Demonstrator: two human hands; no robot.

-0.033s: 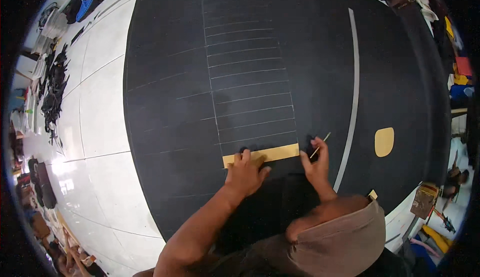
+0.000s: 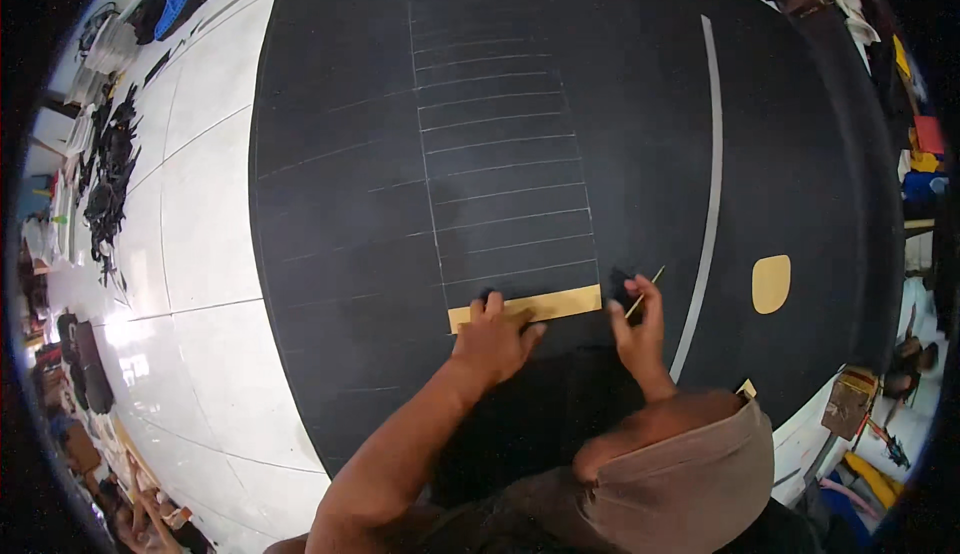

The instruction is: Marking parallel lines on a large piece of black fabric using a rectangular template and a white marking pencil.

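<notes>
A large black sheet [image 2: 330,194] lies under both hands, marked with a ladder of pale drawn lines [image 2: 510,169]. A straight tan strip [image 2: 570,301], like a card template, lies across the lower end of that ladder. My left hand [image 2: 492,342] rests on the strip with its fingers apart, covering part of its lower edge. Just beyond the strip's right end, my right hand [image 2: 642,324] pinches a slender pencil [image 2: 656,276], which tilts up to the right. The pencil's lower end is partly hidden by the fingers.
Right of my hands lie a long grey strip [image 2: 713,154] and a rounded tan template [image 2: 771,284]. Black scraps [image 2: 108,174] lie on the white tiled floor [image 2: 205,244] at left. A small worn box [image 2: 850,400] stands at lower right. A brown cap [image 2: 690,474] blocks the lower edge.
My right hand has shifted slightly right with the pencil, a little away from the strip's end. My left hand stays on the strip. The whole view has drifted slightly.
</notes>
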